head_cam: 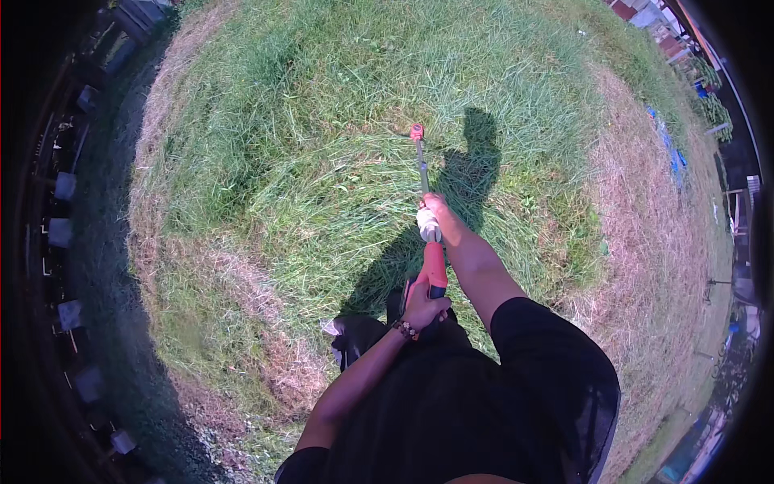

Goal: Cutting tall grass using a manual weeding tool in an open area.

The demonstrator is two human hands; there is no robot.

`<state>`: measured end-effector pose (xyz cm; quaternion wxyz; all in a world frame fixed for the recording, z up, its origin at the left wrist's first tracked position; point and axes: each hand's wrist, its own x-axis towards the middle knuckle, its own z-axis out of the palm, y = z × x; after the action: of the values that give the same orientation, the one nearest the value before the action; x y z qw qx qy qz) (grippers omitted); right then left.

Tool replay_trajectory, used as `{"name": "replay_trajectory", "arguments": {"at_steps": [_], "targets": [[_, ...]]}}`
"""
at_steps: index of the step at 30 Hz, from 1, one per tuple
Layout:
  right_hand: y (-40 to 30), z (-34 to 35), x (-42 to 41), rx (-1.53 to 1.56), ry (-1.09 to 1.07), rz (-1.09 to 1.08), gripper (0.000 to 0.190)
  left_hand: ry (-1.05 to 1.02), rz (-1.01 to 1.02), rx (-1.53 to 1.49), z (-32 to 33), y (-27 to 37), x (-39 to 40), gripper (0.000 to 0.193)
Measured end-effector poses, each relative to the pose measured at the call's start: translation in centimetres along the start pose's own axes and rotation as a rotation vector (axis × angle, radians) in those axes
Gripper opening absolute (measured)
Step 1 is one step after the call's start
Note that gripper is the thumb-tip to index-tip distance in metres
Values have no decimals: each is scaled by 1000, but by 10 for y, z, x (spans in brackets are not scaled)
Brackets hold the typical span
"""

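A red-and-black cordless grass trimmer [434,264] reaches away from my body, its thin shaft ending in a small red head [416,132] over the grass. My left hand [424,305], with a beaded bracelet at the wrist, is closed around the rear handle. Farther up, my right hand [432,202] grips the shaft beside a whitish wrapped part [428,224]. Long cut-looking grass [338,199] lies flattened around and below the head. Whether a blade or line is fitted under the head cannot be told.
Taller green grass [272,66] stands ahead and to the left. Dry brown clippings [629,199] cover a strip at the right, with blue plastic sheeting [671,148] near them. Pale blocks [60,233] line the shaded left edge. Structures border the far right.
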<state>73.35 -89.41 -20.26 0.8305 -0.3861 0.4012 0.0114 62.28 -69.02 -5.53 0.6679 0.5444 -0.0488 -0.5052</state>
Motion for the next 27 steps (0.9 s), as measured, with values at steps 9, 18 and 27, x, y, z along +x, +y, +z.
{"name": "replay_trajectory", "arguments": {"at_steps": [9, 18, 27], "targets": [[-10, -82, 29, 6, 307, -133, 16, -160, -109, 89, 28, -7, 14, 37], [-17, -176, 16, -27, 555, -113, 16, -299, -139, 145, 63, -13, 23, 36], [-11, -234, -14, 21, 689, -96, 17, -430, -235, 237, 90, -21, 26, 42]]}}
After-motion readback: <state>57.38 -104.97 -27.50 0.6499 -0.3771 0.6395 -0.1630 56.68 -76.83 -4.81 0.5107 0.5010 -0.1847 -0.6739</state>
